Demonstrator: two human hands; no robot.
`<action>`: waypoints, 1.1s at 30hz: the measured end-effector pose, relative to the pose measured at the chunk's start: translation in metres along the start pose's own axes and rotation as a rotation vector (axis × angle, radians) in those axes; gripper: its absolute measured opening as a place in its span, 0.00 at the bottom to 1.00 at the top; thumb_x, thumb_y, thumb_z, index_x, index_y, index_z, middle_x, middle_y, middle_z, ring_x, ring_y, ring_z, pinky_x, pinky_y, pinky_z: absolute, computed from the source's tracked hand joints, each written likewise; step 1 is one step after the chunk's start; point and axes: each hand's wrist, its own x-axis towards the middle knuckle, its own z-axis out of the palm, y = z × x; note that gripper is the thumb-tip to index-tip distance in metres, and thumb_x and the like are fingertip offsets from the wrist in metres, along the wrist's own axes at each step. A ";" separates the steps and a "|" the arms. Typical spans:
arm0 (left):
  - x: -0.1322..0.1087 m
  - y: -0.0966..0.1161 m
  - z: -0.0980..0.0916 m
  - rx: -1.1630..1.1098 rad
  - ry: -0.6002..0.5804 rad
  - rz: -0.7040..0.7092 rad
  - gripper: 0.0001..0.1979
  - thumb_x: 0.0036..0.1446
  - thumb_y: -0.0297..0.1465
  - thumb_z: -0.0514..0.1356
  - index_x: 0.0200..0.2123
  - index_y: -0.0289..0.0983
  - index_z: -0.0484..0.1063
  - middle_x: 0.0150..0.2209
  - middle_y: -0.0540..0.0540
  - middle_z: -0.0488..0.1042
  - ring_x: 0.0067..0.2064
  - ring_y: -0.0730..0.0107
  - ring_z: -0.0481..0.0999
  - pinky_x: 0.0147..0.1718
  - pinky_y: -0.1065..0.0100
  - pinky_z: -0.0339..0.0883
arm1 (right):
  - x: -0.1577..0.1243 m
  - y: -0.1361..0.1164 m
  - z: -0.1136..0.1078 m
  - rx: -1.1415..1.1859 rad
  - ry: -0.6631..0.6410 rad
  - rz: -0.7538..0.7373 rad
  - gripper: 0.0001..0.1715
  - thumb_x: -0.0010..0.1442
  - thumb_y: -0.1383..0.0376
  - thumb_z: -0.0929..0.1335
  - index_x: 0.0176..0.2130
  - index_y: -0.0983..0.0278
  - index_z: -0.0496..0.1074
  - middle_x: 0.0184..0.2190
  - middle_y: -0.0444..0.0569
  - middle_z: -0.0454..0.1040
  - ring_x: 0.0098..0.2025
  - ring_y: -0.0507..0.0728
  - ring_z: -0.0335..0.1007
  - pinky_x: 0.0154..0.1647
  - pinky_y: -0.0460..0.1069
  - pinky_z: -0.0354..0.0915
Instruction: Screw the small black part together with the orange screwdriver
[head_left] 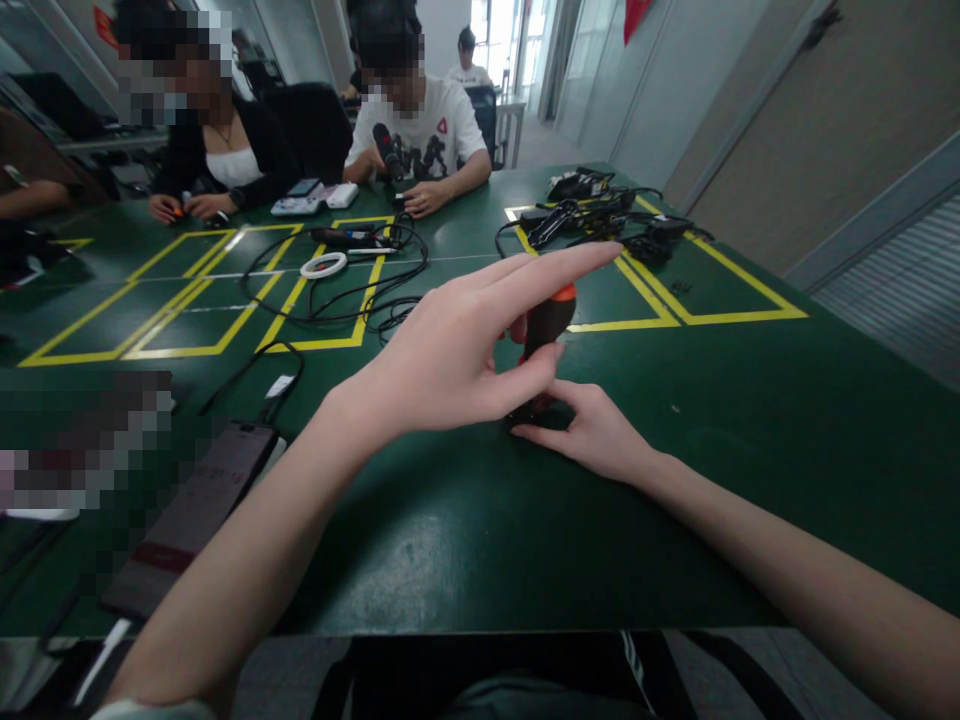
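Note:
A small black device with an orange top [550, 320] stands upright on the green table [750, 420] in front of me. My left hand [465, 345] wraps around it from the left, thumb pressed on its side and index finger stretched out over the orange top. My right hand [592, 430] lies low on the table at the device's base, fingers pinched against its bottom. The lower part of the device is hidden behind my fingers.
A phone [195, 510] with a cable lies at the near left. Black cables, a white ring [324, 265] and a handheld device lie mid-table; a heap of black chargers [600, 215] sits far right. Two people sit at the far side handling small objects.

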 end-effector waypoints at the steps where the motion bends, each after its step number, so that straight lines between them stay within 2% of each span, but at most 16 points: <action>1: 0.000 0.000 0.000 -0.007 -0.002 -0.003 0.30 0.68 0.31 0.55 0.71 0.49 0.63 0.57 0.46 0.79 0.52 0.59 0.82 0.46 0.60 0.80 | 0.000 -0.001 -0.001 0.014 -0.005 0.005 0.10 0.60 0.61 0.77 0.42 0.61 0.78 0.35 0.47 0.84 0.36 0.59 0.81 0.41 0.54 0.78; 3: 0.000 0.000 0.001 -0.015 -0.005 -0.013 0.32 0.68 0.30 0.54 0.73 0.49 0.60 0.53 0.47 0.81 0.51 0.59 0.82 0.46 0.60 0.80 | 0.001 -0.002 -0.002 0.039 -0.011 0.016 0.11 0.59 0.62 0.77 0.41 0.61 0.78 0.36 0.47 0.85 0.36 0.59 0.82 0.41 0.54 0.79; 5: 0.000 0.000 0.001 -0.009 -0.004 -0.020 0.31 0.68 0.30 0.54 0.73 0.49 0.60 0.53 0.47 0.81 0.52 0.58 0.82 0.47 0.59 0.80 | 0.001 -0.002 -0.002 0.053 -0.012 0.026 0.12 0.59 0.61 0.78 0.42 0.61 0.78 0.37 0.48 0.85 0.38 0.60 0.83 0.42 0.54 0.79; 9: 0.000 -0.003 0.001 0.021 0.007 -0.009 0.28 0.68 0.32 0.57 0.70 0.48 0.65 0.64 0.46 0.76 0.55 0.57 0.82 0.50 0.57 0.80 | 0.001 0.000 -0.001 0.056 -0.016 0.038 0.14 0.58 0.61 0.78 0.42 0.62 0.77 0.38 0.48 0.85 0.38 0.60 0.82 0.44 0.55 0.79; 11: 0.000 -0.004 0.001 0.038 0.020 -0.008 0.27 0.68 0.34 0.58 0.69 0.46 0.66 0.65 0.45 0.75 0.53 0.58 0.82 0.49 0.58 0.80 | 0.001 0.001 -0.001 0.046 -0.015 0.037 0.14 0.58 0.60 0.78 0.42 0.61 0.77 0.38 0.48 0.85 0.38 0.60 0.82 0.43 0.55 0.79; 14: 0.000 -0.003 0.001 0.050 0.034 -0.013 0.26 0.68 0.34 0.57 0.69 0.45 0.66 0.61 0.44 0.77 0.50 0.60 0.83 0.50 0.60 0.79 | 0.001 0.001 -0.001 0.021 -0.013 0.029 0.14 0.57 0.61 0.79 0.42 0.62 0.77 0.37 0.48 0.84 0.38 0.60 0.81 0.42 0.55 0.78; 17: 0.000 -0.002 0.002 0.020 0.019 -0.014 0.30 0.67 0.31 0.55 0.72 0.45 0.62 0.55 0.45 0.80 0.49 0.60 0.83 0.51 0.59 0.78 | 0.000 0.000 -0.002 0.007 -0.021 0.020 0.14 0.57 0.62 0.79 0.42 0.62 0.77 0.37 0.48 0.84 0.38 0.60 0.81 0.41 0.54 0.77; 21: 0.000 -0.005 0.003 -0.028 0.012 -0.013 0.33 0.68 0.30 0.53 0.75 0.48 0.57 0.52 0.47 0.80 0.50 0.59 0.83 0.49 0.58 0.79 | -0.001 0.001 -0.001 0.007 -0.015 0.014 0.19 0.57 0.64 0.78 0.47 0.62 0.76 0.39 0.49 0.84 0.39 0.59 0.81 0.44 0.54 0.78; 25: -0.001 -0.009 0.004 0.005 0.026 -0.013 0.28 0.68 0.34 0.59 0.70 0.48 0.65 0.60 0.46 0.77 0.52 0.59 0.82 0.49 0.60 0.80 | -0.002 0.004 0.003 -0.011 -0.013 -0.008 0.21 0.59 0.63 0.77 0.51 0.62 0.76 0.42 0.51 0.84 0.42 0.60 0.82 0.45 0.55 0.78; 28: -0.002 -0.007 0.005 0.006 0.031 -0.016 0.25 0.67 0.34 0.60 0.67 0.45 0.68 0.60 0.44 0.77 0.51 0.59 0.83 0.49 0.61 0.80 | -0.002 0.006 0.005 -0.021 -0.001 -0.028 0.20 0.59 0.63 0.77 0.51 0.62 0.77 0.42 0.51 0.84 0.41 0.60 0.82 0.45 0.55 0.78; 30: -0.003 -0.004 0.006 -0.021 0.020 -0.029 0.29 0.66 0.32 0.59 0.69 0.46 0.65 0.58 0.44 0.78 0.50 0.60 0.83 0.48 0.61 0.80 | -0.003 0.006 0.005 -0.023 0.002 -0.039 0.19 0.59 0.63 0.77 0.49 0.62 0.77 0.42 0.51 0.84 0.41 0.60 0.82 0.44 0.55 0.78; 33: -0.004 -0.003 0.007 -0.074 -0.006 -0.055 0.36 0.65 0.30 0.57 0.75 0.49 0.55 0.53 0.46 0.79 0.47 0.60 0.83 0.46 0.61 0.80 | -0.002 0.004 0.004 -0.033 0.002 -0.048 0.17 0.60 0.63 0.77 0.48 0.63 0.76 0.41 0.51 0.84 0.40 0.61 0.82 0.43 0.55 0.78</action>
